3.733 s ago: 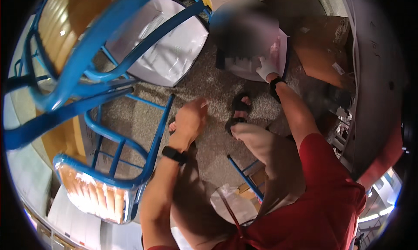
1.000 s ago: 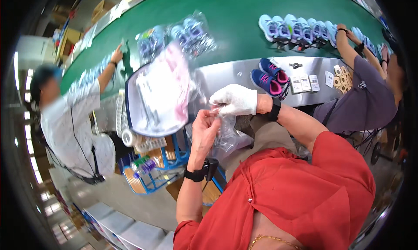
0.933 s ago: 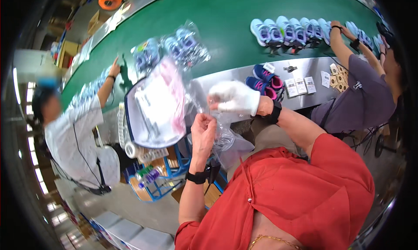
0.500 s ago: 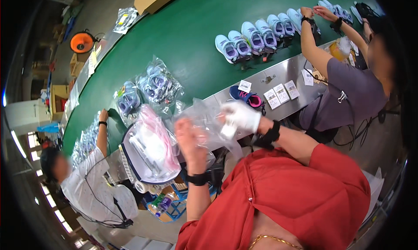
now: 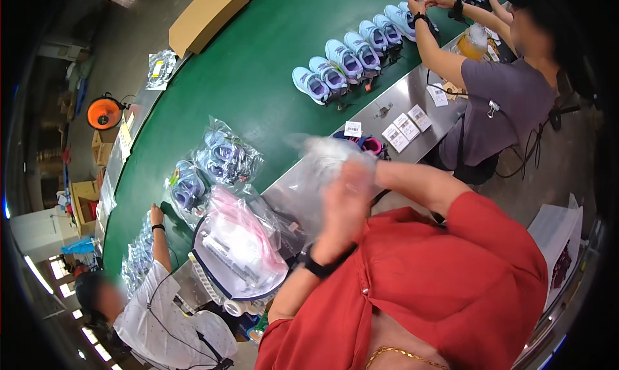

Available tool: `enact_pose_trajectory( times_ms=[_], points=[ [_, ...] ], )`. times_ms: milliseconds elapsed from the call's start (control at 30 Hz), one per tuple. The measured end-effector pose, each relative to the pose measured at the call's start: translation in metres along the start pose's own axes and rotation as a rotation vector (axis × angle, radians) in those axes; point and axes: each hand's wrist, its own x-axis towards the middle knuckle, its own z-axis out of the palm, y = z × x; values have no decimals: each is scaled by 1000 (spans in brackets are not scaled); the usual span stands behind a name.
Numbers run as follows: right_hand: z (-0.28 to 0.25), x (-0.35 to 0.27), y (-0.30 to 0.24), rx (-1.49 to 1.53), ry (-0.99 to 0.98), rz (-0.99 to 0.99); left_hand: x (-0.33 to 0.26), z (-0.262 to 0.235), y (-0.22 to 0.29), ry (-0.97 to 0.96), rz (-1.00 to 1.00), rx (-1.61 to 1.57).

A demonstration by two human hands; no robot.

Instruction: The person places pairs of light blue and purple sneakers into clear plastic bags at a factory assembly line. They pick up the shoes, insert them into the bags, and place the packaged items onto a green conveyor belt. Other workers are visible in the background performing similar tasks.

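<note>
My left hand (image 5: 348,199), bare with a black wristband, is raised in front of my chest against a crumpled clear plastic bag (image 5: 303,189). Its fingers are blurred but look closed on the bag. My right hand (image 5: 332,152), in a white glove, meets it behind the bag film; motion smears it and the left hand partly covers it, so its fingers do not show. Just beyond the hands sits a dark blue shoe with a pink lining (image 5: 371,144), partly hidden, with a white label (image 5: 353,129) on it.
A bin (image 5: 196,241) holding pink and clear plastic bags stands at my left. Bagged light-blue shoes (image 5: 222,154) and a row of unbagged pairs (image 5: 345,60) occupy the green table (image 5: 258,60). Label stacks (image 5: 406,126) lie on the metal edge. Co-workers sit on both sides.
My hands, apart before, have come together, the left moving right and across the right. The bag has bunched up between them. The view has shifted slightly.
</note>
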Motion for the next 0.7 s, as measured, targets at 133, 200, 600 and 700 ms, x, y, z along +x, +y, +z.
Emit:
enact_pose_trajectory(
  times_ms=[133,200,600,700],
  points=[
    [-3,26,-15,-270,-118,59,-34,-28,3,-376,-224,-160],
    [6,39,-15,-330,-111,82,-25,-67,-21,-228,-519,135],
    [-81,-73,-35,-309,204,200,7,-110,-90,279,-303,242],
    [-69,-104,13,-598,52,74,24,-98,-78,111,-380,221]
  ],
)
